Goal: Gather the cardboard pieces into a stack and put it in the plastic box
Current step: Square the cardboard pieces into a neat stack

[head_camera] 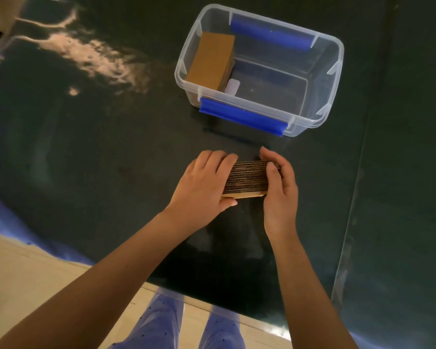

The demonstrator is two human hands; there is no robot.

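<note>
Both hands squeeze the cardboard stack (pixel 248 179) from its two ends: left hand (pixel 202 187), right hand (pixel 280 190). The plastic box (pixel 320 79) sits straight ahead, toward the table's (pixel 111 147) far edge.

text: none legible | white label (pixel 232 86) in plastic box (pixel 336 69): blank from here

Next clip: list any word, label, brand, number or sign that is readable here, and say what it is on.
None can be read.
White label inside the plastic box: blank or too blurred to tell.
Cardboard stack in the box: plain brown face, no print.
Cardboard stack held between the left hand and right hand: only corrugated edges show.
</note>
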